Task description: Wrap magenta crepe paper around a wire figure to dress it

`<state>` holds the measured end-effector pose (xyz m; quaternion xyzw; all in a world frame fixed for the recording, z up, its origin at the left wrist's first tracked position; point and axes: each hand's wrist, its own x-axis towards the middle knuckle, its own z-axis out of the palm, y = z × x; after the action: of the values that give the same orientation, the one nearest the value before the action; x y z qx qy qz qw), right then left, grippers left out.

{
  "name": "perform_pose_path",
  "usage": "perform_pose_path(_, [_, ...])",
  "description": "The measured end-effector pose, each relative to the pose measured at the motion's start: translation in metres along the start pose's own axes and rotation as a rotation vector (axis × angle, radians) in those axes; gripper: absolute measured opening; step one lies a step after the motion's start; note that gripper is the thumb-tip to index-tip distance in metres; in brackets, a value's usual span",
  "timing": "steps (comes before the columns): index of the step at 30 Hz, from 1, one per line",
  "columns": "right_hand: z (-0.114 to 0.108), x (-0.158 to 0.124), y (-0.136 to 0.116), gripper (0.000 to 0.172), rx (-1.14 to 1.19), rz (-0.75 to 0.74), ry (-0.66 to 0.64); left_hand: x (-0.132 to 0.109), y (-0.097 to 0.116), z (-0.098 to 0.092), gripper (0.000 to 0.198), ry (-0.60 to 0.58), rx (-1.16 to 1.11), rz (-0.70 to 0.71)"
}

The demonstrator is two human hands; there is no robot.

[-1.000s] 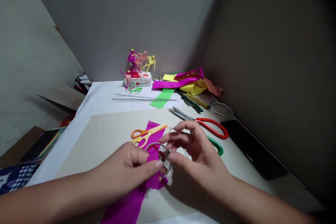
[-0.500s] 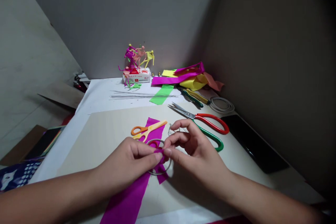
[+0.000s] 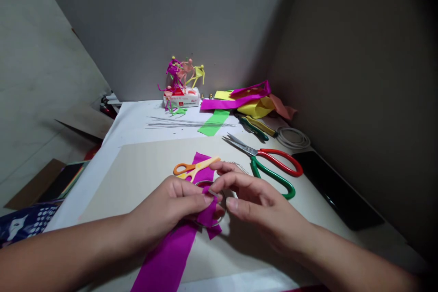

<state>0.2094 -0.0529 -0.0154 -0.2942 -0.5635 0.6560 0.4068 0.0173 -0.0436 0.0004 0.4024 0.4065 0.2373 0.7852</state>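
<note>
Just below the middle of the frame, the left hand (image 3: 174,203) pinches a small magenta paper piece (image 3: 207,215) between thumb and fingers, presumably to keep the soft material steady for the other hand. The right hand (image 3: 262,198) comes in from the right, its thumb and forefinger parted, the forefinger's tip close to the paper's upper edge; whether they touch cannot be told. A sliver by that fingertip is too small to name.

A grey ring (image 3: 224,214) shows around and behind the paper; the fingers hide whether it is held or lies on the pale board (image 3: 130,169). A long magenta strip (image 3: 167,260) runs underneath towards the lower edge, with small scissors (image 3: 193,172) lying across its upper part.

The red-and-green scissors (image 3: 253,150) lie right of centre, handles towards the right hand, which seems handy for reaching. Further up the bench (image 3: 133,116), thin wires (image 3: 181,123) lie side by side, perhaps to avoid tangling, and colourful figures (image 3: 185,73) lean together over a small box (image 3: 190,99).
</note>
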Motion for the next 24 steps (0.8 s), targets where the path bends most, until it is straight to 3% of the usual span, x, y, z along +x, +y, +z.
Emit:
perform_pose_path(7, [-0.002, -0.004, 0.002, 0.036, 0.002, 0.000, -0.108, 0.001, 0.001, -0.002, 0.023, -0.041, 0.066, 0.027])
perform_pose_path(12, [0.003, -0.007, 0.001, 0.037, -0.055, 0.025, -0.157, 0.003, -0.001, -0.004, 0.024, -0.094, 0.090, 0.049])
perform_pose_path(17, [0.009, -0.006, 0.002, 0.022, -0.220, -0.027, -0.011, 0.003, -0.006, -0.003, 0.023, -0.109, 0.105, 0.059])
perform_pose_path(24, [0.020, -0.005, 0.006, 0.007, -0.527, -0.253, 0.243, 0.002, -0.012, 0.005, 0.020, -0.059, 0.224, 0.040])
